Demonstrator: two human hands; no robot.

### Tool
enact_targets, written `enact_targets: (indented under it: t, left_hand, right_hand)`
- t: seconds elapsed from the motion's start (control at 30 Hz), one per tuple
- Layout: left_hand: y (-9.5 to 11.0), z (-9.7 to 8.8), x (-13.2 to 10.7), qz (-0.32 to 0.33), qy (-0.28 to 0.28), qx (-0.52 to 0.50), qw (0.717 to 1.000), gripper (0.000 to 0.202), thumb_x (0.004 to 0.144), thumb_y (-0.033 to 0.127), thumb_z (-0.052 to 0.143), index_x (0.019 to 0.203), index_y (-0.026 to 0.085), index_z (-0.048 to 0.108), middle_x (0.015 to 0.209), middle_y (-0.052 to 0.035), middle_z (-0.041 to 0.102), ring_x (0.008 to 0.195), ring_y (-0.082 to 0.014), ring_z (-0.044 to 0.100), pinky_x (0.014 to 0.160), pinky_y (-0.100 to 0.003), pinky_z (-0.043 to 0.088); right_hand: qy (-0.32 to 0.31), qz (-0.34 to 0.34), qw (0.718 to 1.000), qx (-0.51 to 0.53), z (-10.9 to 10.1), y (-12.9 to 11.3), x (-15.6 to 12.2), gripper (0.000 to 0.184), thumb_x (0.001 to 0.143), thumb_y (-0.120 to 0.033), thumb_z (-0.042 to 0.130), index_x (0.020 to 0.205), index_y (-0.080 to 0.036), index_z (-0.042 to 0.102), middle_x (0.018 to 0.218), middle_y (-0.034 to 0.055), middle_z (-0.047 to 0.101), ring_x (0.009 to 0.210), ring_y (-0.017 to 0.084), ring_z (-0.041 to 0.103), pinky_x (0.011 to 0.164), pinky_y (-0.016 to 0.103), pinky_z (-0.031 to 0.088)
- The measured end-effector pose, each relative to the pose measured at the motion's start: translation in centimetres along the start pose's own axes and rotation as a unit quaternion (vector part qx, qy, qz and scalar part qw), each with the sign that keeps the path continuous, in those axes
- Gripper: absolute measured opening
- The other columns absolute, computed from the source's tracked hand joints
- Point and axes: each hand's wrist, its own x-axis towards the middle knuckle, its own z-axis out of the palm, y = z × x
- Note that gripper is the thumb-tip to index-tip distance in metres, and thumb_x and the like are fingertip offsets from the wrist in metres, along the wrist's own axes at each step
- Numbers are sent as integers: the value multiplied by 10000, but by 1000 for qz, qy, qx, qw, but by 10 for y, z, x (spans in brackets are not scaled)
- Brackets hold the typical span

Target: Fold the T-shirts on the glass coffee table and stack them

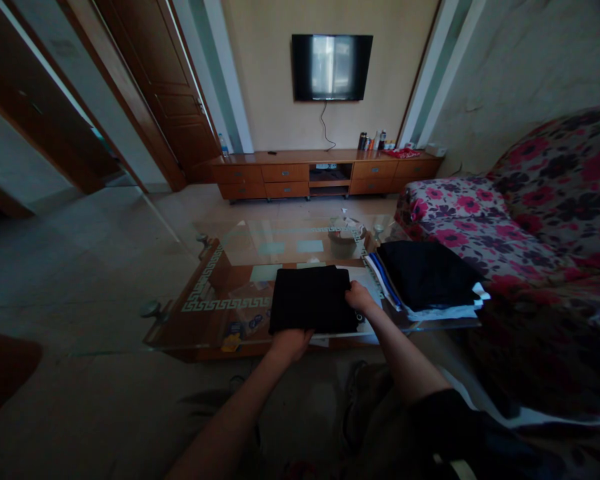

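A folded black garment [311, 299] lies on the glass coffee table [215, 293] in front of me. My left hand [291, 343] grips its near edge, fingers tucked under the cloth. My right hand [359, 297] closes on its right edge. To the right, a stack of folded clothes [427, 277] with a black piece on top rests at the table's right end, a hand's width from my right hand.
A flower-patterned sofa [545, 200] runs along the right. A small bowl-like object [345, 235] sits at the table's far side. A wooden TV cabinet [325, 173] and wall television [331, 67] stand at the back. Tiled floor [80, 267] spreads to the left.
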Motion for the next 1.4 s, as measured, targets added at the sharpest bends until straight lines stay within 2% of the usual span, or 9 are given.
enact_targets:
  t: [0.17, 0.3, 0.37, 0.43, 0.57, 0.67, 0.93, 1.23, 1.4]
  left_hand:
    - [18, -26, -27, -23, -25, 76, 997, 588, 943, 554, 461, 1296, 137, 677, 1284, -246, 675, 1203, -405, 630, 984, -520, 484]
    - [18, -66, -48, 78, -97, 35, 992, 566, 935, 610, 442, 1133, 166, 732, 1154, -192, 726, 1053, -330, 692, 893, -414, 510]
    - [10, -84, -46, 113, -84, -4, 990, 517, 949, 613, 426, 1015, 201, 731, 1021, -139, 746, 923, -282, 704, 806, -364, 507]
    - [2, -92, -32, 107, -12, -27, 994, 424, 959, 556, 455, 971, 211, 700, 960, -110, 733, 867, -255, 687, 768, -342, 493]
    - [-9, -77, 14, 24, 219, -16, 975, 285, 992, 337, 431, 1080, 175, 649, 1136, -159, 676, 1072, -264, 642, 926, -368, 473]
    - [-16, -51, 47, 3, 303, -17, 953, 353, 987, 326, 449, 1249, 143, 600, 1357, -205, 575, 1285, -298, 547, 1068, -415, 419]
    - [-45, -6, 86, -9, 290, 27, 957, 716, 992, 500, 377, 1583, 97, 342, 1680, -160, 258, 1570, -295, 170, 1267, -454, 143]
    - [-47, -9, 88, -9, 271, 59, 961, 729, 986, 534, 366, 1576, 105, 373, 1672, -149, 284, 1562, -299, 196, 1253, -453, 173]
    - [-59, -29, 72, -51, 308, 90, 946, 500, 994, 372, 367, 1380, 172, 611, 1498, -162, 531, 1462, -316, 367, 1208, -492, 234]
  right_hand:
    - [25, 5, 999, -35, 1, -4, -5, 543, 846, -128, 585, 1375, -45, 498, 1185, 263, 673, 1127, 327, 662, 951, 385, 475]
    - [108, -50, 988, -95, 1, -14, -11, 546, 883, -149, 529, 1417, -68, 453, 1302, 241, 588, 1192, 319, 598, 1019, 398, 432]
    - [132, -102, 978, -121, 4, -20, -17, 501, 899, -144, 488, 1399, -101, 495, 1331, 224, 561, 1234, 321, 548, 1045, 402, 408]
    - [133, -150, 971, -134, 9, -28, -23, 473, 912, -142, 467, 1380, -140, 535, 1366, 207, 541, 1263, 320, 507, 1058, 411, 392]
    - [174, -217, 948, -154, 23, -44, -32, 437, 952, -197, 468, 1379, -187, 559, 1520, 168, 446, 1440, 327, 328, 1162, 480, 263]
    - [174, -252, 939, -159, 32, -56, -28, 461, 996, -271, 445, 1441, -170, 515, 1599, 152, 376, 1528, 291, 192, 1212, 469, 172]
    - [96, -207, 953, -198, 61, -56, 4, 623, 1038, -474, 378, 1601, -208, 346, 1710, 115, 160, 1579, 262, 64, 1240, 484, 40]
    - [91, -175, 952, -233, 71, -54, 7, 663, 1037, -500, 338, 1636, -225, 262, 1721, 109, 85, 1581, 272, 19, 1226, 514, 18]
    - [77, -113, 959, -247, 74, -73, -16, 723, 1020, -506, 367, 1636, -149, 240, 1690, 210, 164, 1552, 359, 104, 1167, 569, 145]
